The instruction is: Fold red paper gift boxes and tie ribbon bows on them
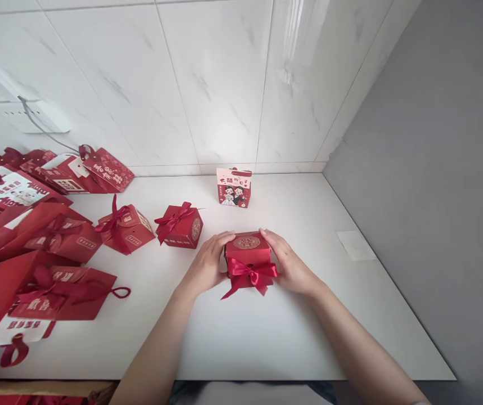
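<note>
A small red gift box with a round gold emblem on its lid and a red satin bow on its near face sits on the white table. My left hand clasps its left side and my right hand clasps its right side, fingers curled over the top edges. Both hands hold the box between them.
Two similar red ribboned boxes stand to the left. A pink-and-red cartoon box is at the back by the tiled wall. Several red gift bags are piled at the far left. A grey wall borders the right side.
</note>
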Demonstrator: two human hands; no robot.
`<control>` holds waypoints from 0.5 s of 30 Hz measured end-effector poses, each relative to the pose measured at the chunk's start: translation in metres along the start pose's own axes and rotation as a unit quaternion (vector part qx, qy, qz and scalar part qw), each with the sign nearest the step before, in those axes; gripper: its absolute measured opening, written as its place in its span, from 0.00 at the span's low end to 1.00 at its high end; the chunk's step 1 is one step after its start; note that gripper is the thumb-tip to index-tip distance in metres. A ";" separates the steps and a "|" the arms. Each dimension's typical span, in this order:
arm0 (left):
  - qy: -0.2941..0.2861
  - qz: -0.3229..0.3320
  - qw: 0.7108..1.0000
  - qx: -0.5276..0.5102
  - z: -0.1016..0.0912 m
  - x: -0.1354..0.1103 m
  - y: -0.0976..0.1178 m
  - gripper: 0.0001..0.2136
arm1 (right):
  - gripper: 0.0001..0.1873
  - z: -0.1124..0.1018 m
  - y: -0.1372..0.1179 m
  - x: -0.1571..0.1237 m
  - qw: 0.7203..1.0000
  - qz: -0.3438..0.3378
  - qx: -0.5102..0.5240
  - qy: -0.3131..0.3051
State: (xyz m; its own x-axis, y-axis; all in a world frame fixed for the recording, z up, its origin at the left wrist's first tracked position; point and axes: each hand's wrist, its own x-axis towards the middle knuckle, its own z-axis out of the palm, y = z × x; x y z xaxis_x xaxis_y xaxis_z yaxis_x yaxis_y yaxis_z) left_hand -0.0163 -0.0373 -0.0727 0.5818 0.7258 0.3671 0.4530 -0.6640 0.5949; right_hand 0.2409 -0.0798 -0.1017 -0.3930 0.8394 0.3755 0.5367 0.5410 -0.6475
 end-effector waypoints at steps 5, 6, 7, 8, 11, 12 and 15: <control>0.023 0.041 0.996 0.073 0.001 0.002 -0.002 0.33 | 0.47 0.002 0.002 0.002 0.998 -0.021 -0.034 0.042; 0.023 0.042 0.996 0.077 0.000 0.002 -0.003 0.34 | 0.46 0.003 0.002 0.002 0.998 -0.024 -0.039 0.047; 0.022 0.043 0.996 0.079 0.000 0.001 -0.004 0.35 | 0.46 0.004 0.002 0.002 0.997 -0.025 -0.043 0.052; 0.021 0.046 0.996 0.080 -0.001 0.001 -0.005 0.36 | 0.46 0.005 0.003 0.001 0.997 -0.023 -0.049 0.056; 0.018 0.049 0.996 0.077 0.001 -0.001 -0.007 0.40 | 0.47 0.008 0.007 0.001 0.995 -0.010 -0.070 0.068; 0.021 0.044 0.996 0.077 0.003 -0.002 -0.008 0.40 | 0.47 0.009 0.010 0.000 0.994 -0.011 -0.079 0.074; 0.042 0.027 0.996 0.079 0.011 -0.004 -0.013 0.37 | 0.48 0.015 0.022 0.002 0.990 -0.018 -0.096 0.104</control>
State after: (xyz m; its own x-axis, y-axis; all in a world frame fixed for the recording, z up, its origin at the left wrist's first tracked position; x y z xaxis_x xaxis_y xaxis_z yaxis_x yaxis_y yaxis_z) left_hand -0.0171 -0.0336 -0.0891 0.5523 0.6967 0.4578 0.5272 -0.7173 0.4556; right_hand 0.2403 -0.0671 -0.1249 -0.2621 0.8014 0.5376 0.6651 0.5537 -0.5010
